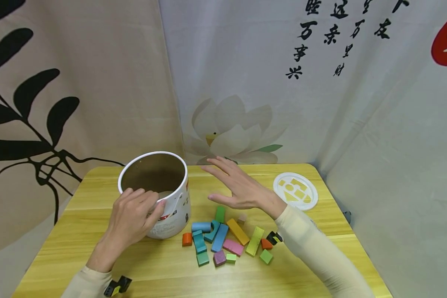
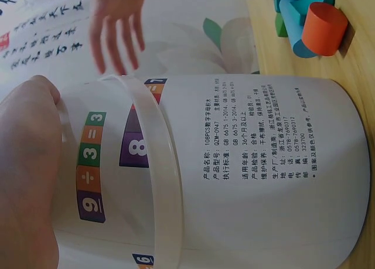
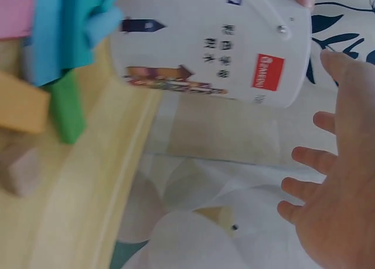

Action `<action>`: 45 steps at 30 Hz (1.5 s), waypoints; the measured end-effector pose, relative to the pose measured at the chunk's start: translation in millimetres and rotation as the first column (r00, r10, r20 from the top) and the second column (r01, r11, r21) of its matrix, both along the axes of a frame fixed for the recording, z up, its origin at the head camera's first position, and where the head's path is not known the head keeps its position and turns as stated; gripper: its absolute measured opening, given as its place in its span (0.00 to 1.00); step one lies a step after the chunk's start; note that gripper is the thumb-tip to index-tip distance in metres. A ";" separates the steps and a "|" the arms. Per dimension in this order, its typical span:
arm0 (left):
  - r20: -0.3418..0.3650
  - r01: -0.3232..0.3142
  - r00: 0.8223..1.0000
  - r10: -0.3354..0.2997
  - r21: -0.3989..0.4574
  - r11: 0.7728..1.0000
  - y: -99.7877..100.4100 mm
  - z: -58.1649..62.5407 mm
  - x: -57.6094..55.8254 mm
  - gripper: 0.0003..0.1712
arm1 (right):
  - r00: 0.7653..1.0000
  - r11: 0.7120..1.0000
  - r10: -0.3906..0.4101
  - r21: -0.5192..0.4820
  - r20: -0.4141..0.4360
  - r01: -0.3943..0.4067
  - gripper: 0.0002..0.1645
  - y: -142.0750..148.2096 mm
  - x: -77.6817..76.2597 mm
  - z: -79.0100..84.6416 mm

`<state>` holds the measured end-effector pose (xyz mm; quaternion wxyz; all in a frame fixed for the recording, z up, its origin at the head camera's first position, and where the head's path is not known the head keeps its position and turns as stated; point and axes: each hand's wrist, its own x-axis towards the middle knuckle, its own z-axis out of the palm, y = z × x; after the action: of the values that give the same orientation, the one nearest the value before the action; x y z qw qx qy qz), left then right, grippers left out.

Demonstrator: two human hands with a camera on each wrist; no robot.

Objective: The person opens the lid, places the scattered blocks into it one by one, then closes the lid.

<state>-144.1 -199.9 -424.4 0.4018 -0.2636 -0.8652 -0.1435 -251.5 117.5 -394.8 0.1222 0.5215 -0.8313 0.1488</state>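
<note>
A white printed bucket (image 1: 178,214) stands upright at the left of the table, its inside open to view from above. My left hand (image 1: 132,215) grips its near rim, fingers over the edge and thumb along the outside. In the left wrist view, a white carrying handle (image 2: 161,181) crosses the bucket's printed side. To the right of the bucket, my right hand (image 1: 242,186) hovers with fingers spread and holds nothing. Below it, coloured wooden blocks lie loosely together, among them an orange block (image 1: 237,231), a blue block (image 1: 219,237) and a green block (image 1: 220,214).
A white lid (image 1: 278,188) with shaped cutouts lies at the table's back right. Printed cloth (image 1: 223,62) hangs behind the wooden table (image 1: 164,273). A small orange cylinder (image 1: 187,239) is the block closest to the bucket.
</note>
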 end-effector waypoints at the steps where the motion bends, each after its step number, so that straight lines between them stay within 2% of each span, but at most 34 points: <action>1: -0.001 0.001 1.000 -0.001 0.002 1.000 0.2 0.1 0.1 0.21 | 1.000 1.000 -0.007 0.008 -0.003 0.007 0.48 4.4 1.0 -4.4; 6: 0.002 0.002 1.000 -0.002 0.001 1.000 0.6 0.4 0.9 0.21 | 0.999 0.999 -0.026 0.039 0.019 0.025 0.49 26.0 6.5 -27.7; 12: 0.003 0.000 1.000 0.000 -0.005 1.000 0.4 0.7 1.4 0.22 | 0.995 0.990 -0.084 0.118 0.061 0.076 0.50 49.7 14.8 -58.1; 17: -0.004 0.001 1.000 -0.001 -0.004 1.000 0.1 0.9 1.8 0.21 | 0.991 0.981 -0.100 0.173 0.090 0.083 0.51 64.2 21.0 -83.2; 24: -0.002 0.004 1.000 -0.004 -0.003 1.000 0.0 0.7 1.6 0.21 | 0.984 0.970 -0.119 0.226 0.132 0.087 0.47 77.8 27.9 -108.5; 30: -0.004 -0.003 1.000 0.003 -0.005 1.000 0.0 -0.1 1.0 0.20 | 0.985 0.968 -0.111 0.236 0.129 0.079 0.37 81.2 27.9 -118.8; 38: -0.009 -0.002 1.000 0.002 -0.001 1.000 0.2 -0.8 0.8 0.21 | 0.988 0.971 -0.097 0.228 0.119 0.068 0.23 80.7 26.2 -124.6; 45: -0.015 0.000 1.000 0.000 0.003 1.000 0.5 -1.0 0.2 0.20 | 0.990 0.977 -0.075 0.208 0.119 0.049 0.17 81.0 25.2 -126.5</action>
<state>-143.9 -199.4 -425.4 0.4086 -0.2641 -0.8619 -0.1427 -226.3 198.5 -521.3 0.0199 0.4945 -0.8641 0.0913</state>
